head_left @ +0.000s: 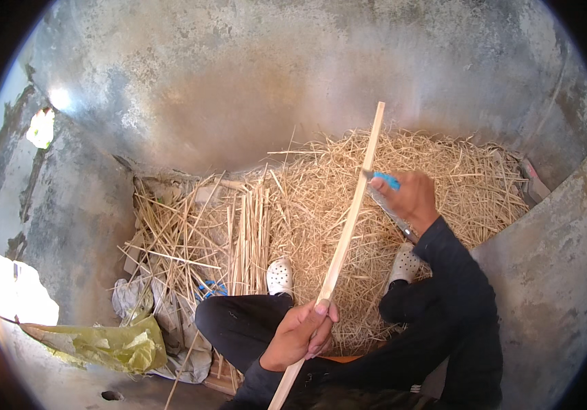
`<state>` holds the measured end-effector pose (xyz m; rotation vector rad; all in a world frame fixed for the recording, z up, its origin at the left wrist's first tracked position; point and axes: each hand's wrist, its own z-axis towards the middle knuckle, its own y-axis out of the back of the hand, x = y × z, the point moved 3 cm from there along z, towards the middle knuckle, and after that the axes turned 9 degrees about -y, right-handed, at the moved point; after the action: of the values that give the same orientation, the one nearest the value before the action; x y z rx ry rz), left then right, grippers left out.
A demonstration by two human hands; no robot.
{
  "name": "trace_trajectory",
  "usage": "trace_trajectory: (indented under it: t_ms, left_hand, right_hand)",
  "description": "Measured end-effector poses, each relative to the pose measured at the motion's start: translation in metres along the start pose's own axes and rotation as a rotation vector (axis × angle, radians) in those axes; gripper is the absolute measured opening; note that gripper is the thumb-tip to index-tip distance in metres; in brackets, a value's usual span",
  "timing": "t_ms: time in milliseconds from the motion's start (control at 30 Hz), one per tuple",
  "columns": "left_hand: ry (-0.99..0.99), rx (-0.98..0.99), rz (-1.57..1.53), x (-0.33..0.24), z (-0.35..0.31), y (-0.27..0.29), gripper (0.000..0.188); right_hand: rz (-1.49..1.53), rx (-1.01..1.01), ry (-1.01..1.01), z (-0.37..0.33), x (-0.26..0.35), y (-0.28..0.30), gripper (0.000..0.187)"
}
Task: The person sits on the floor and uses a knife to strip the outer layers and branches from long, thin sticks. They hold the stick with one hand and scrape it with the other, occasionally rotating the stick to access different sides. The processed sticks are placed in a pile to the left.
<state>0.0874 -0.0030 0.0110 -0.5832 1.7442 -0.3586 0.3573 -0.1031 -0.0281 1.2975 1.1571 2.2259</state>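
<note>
Stick (348, 236) of pale wood, long and skinny, slants up over the shavings pile (457, 171), its top end showing past the pile's back edge. Left hand (302, 335) is at the near side of the pile, fingers wrapped tight around the lower part of the stick. Right hand (411, 199) is above the pile, fingers clamped on a tool with a blue part (386, 180), right by the stick; can't really tell if the metal's touching it. Bunch of thin sticks (249, 239) lies just left of the pile, and there's some crumpled yellow plastic (133, 347) further left of it. Two pale holey shoes (280, 276) are at the pile's near side too.
</note>
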Motion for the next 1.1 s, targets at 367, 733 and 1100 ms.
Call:
trace_trajectory:
  t_ms: [367,733,1100]
  left_hand:
    - [-0.003,-0.016,-0.565,0.011,0.010,0.012,0.024]
    - [-0.027,-0.061,-0.307,0.004,0.007,0.008,0.022]
    - [0.123,0.030,-0.234,0.021,-0.001,-0.007,0.027]
  right_hand:
    - [0.127,0.045,0.181,-0.029,0.030,-0.022,0.068]
    - [-0.069,-0.206,0.495,0.002,0.020,-0.003,0.069]
    - [-0.208,-0.340,-0.177,0.076,-0.103,0.038,0.074]
